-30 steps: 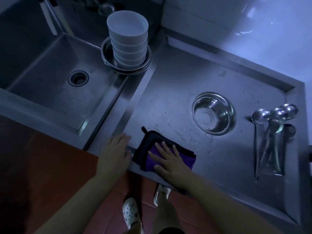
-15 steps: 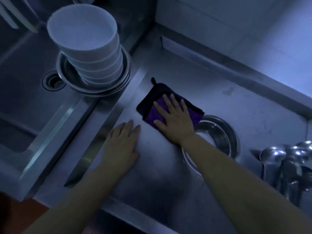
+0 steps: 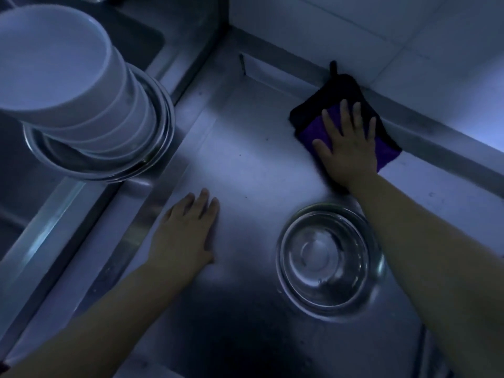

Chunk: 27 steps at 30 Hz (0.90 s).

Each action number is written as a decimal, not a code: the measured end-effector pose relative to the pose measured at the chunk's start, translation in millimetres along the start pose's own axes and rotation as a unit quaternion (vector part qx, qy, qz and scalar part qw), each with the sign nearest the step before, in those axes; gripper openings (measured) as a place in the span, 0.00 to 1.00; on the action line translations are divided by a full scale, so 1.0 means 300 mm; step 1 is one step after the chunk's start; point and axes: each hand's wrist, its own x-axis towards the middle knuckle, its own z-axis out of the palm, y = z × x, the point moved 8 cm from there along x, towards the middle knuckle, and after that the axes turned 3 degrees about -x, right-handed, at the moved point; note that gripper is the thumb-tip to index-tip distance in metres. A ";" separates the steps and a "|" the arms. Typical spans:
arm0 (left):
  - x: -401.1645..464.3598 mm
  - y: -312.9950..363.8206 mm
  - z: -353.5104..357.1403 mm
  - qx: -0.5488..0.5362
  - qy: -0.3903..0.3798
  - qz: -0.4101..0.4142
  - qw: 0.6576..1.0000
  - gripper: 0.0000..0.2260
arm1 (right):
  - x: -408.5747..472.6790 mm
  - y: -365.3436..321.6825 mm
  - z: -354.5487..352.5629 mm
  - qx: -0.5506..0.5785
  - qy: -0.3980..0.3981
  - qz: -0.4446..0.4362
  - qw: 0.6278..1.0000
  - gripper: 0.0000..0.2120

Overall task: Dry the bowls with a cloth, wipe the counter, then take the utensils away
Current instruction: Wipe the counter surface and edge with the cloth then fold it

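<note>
A folded purple and black cloth [image 3: 313,126] lies flat at the far edge of the steel counter [image 3: 253,165], its loop touching the wall. My right hand [image 3: 347,148] presses flat on the cloth with fingers spread. My left hand [image 3: 185,233] rests palm down on the bare counter nearer to me, holding nothing. A steel bowl [image 3: 327,257] sits upright on the counter, just left of my right forearm. A stack of several white bowls [image 3: 68,77] stands in wider steel bowls [image 3: 152,159] at the upper left. The utensils are out of view.
A sink basin [image 3: 19,186] drops away to the left of the stacked bowls, behind a raised steel ridge. A tiled wall [image 3: 381,31] closes the counter at the back.
My right hand has slid the cloth from the counter's front edge, away from me, up to the back wall. My left hand moved forward onto the counter. The view closed in; the spoons left the frame.
</note>
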 end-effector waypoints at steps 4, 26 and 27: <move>-0.005 -0.002 -0.005 -0.013 -0.004 0.007 1.000 0.48 | -0.071 -0.067 0.020 0.013 -0.037 0.099 0.994 0.30; -0.521 -0.076 0.023 -0.117 0.148 0.034 0.981 0.27 | -1.099 -0.776 0.048 0.028 -0.099 -0.134 0.986 0.29; -0.544 -0.074 0.029 -0.122 0.144 0.039 0.981 0.27 | -1.117 -0.749 0.045 0.028 -0.102 -0.118 0.987 0.29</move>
